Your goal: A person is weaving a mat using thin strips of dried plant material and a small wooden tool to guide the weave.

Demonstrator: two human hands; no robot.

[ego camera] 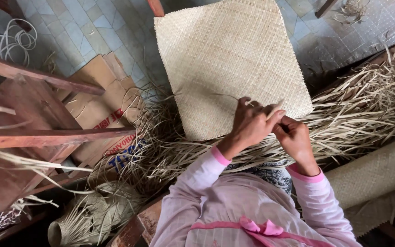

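Left hand pinching a thin pale straw strip at the near edge of the square, tan woven straw mat on the tiled floor. Right hand closed, touching the left, gripping the same strip. Loose dry straw strands piled beside the mat.

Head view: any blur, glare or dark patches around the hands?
Head view: soft, even daylight, no glare; the woven mat is sharp, the left hand and right hand slightly soft; the lower left corner around the wooden stool falls into shadow.
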